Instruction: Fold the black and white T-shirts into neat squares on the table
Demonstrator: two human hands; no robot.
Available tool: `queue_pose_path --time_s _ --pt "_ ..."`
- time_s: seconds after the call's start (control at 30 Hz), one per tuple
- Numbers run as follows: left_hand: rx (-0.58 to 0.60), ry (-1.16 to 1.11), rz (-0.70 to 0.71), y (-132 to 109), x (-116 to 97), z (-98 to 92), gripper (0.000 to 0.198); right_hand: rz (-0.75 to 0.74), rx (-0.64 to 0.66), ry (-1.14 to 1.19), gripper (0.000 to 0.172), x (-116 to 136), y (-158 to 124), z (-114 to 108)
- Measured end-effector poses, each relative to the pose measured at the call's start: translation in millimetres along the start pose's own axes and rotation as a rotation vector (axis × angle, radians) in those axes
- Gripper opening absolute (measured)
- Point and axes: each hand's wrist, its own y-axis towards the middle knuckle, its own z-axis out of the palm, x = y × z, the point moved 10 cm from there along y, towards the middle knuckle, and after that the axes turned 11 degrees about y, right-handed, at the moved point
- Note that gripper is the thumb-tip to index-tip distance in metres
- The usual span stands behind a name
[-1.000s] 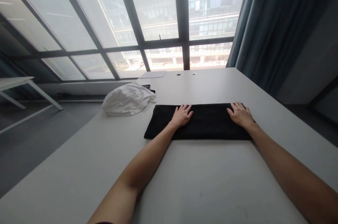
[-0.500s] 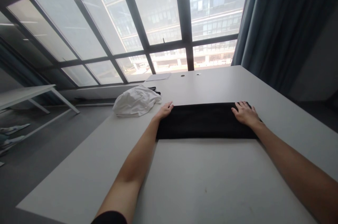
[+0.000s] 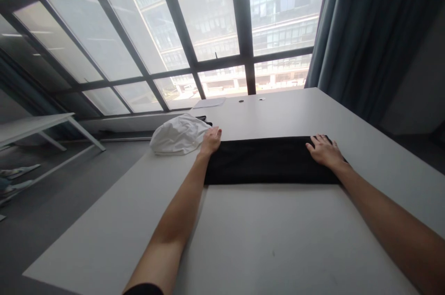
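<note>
A black folded cloth [image 3: 264, 161] lies flat on the white table [image 3: 243, 234] as a long strip running from left to right. At its far left corner is my left hand [image 3: 210, 141], its fingers loosely extended and not wrapped round the fabric. My right hand [image 3: 325, 150] rests on the far right corner, palm down, with fingers spread. Both forearms reach forward past the two ends of the strip. Just beyond my left hand sits a crumpled white cloth [image 3: 177, 135], close to the fingers.
Behind the white cloth a small black item [image 3: 205, 121] partly shows. A sheet of paper [image 3: 209, 103] and two cable holes are at the table's far edge. Large windows stand behind, a dark curtain [image 3: 351, 44] hangs right, and another table [image 3: 38, 123] stands left.
My left hand has shifted left, off the top of the black cloth to its corner, nearer the white cloth. My right hand stays in place on the fabric.
</note>
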Motion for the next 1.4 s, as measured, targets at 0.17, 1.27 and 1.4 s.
queue_pose_path --time_s 0.17,1.27,1.4 --pt "0.085 0.181 0.094 -23.8 -57.8 25.8 0.055 0.007 0.013 -0.013 0.067 1.1 -2.3 -2.5" --pt "-0.017 -0.963 -0.309 -21.3 -44.9 14.2 0.048 0.017 0.018 -0.019 0.067 4.0 -0.9 -4.6" --pt "0.084 -0.434 0.138 -39.1 -140.0 19.5 0.050 0.019 0.025 -0.016 0.066 5.8 -2.0 -6.5"
